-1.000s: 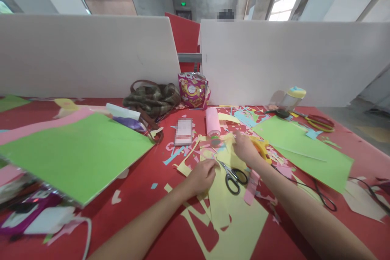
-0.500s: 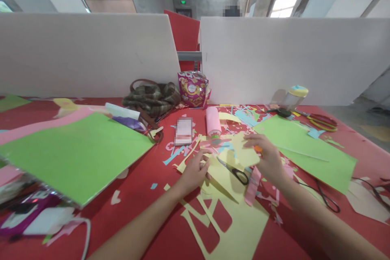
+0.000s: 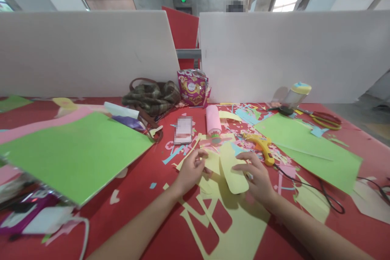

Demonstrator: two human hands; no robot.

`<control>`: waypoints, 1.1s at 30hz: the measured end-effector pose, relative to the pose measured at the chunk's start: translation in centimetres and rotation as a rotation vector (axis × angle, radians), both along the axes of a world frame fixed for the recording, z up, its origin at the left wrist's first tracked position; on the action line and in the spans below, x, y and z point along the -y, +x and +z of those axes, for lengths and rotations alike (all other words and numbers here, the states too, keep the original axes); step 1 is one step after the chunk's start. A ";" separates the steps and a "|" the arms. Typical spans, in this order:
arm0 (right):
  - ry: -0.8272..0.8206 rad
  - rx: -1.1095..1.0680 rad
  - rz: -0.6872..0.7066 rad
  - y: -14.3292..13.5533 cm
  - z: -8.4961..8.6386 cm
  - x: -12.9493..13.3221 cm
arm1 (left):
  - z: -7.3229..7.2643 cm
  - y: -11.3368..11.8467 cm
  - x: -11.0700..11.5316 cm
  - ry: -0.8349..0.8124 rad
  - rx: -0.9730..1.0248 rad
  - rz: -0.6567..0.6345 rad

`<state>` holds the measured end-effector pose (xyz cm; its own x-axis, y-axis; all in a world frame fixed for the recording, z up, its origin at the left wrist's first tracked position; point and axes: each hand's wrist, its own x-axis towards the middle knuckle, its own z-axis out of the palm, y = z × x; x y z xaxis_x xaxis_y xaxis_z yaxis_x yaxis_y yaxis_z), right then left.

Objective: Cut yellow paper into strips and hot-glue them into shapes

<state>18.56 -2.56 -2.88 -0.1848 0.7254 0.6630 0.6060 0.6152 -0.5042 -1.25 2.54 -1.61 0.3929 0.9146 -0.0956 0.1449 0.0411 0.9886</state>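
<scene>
A pale yellow paper piece with rounded ends is held up by my right hand, whose fingers lie over its right side. My left hand is to its left, with thumb and fingertips curled close together over yellow scraps; whether anything is between them is too small to tell. Beneath both hands lies a larger yellow sheet with cut-out openings. A yellow glue gun lies beyond my right hand. The black-handled scissors do not show.
Green sheets lie at the left and right. Behind my hands are a pink roll, a phone, a snack bag and a plaid bag. Red-and-yellow scissors and a jar sit at the back right.
My right hand has moved nearer and slightly left with the yellow piece, which now hangs more upright and covers where the scissors were. The glue gun is uncovered. My left hand has barely moved.
</scene>
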 end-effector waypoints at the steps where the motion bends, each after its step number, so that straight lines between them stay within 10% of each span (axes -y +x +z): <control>1: 0.029 0.012 -0.019 0.1 0.0 0.1 | -0.1 0.0 0.0 0.004 -0.007 0.002; 18: 0.118 0.027 -0.121 0.4 0.2 0.3 | -0.7 0.4 0.5 -0.016 0.068 0.030; 22: 0.206 0.213 -0.343 0.0 -0.1 0.7 | -0.8 0.4 1.0 0.156 -0.039 0.023; 33: 0.065 0.531 -0.222 -1.1 1.0 1.0 | 0.0 0.3 2.4 0.526 -0.181 -0.172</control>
<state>17.47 -3.61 -1.92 -0.3528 0.7457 0.5652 0.8835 0.4643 -0.0612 -0.91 0.14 -1.58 0.5595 0.7819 0.2749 0.2750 -0.4880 0.8284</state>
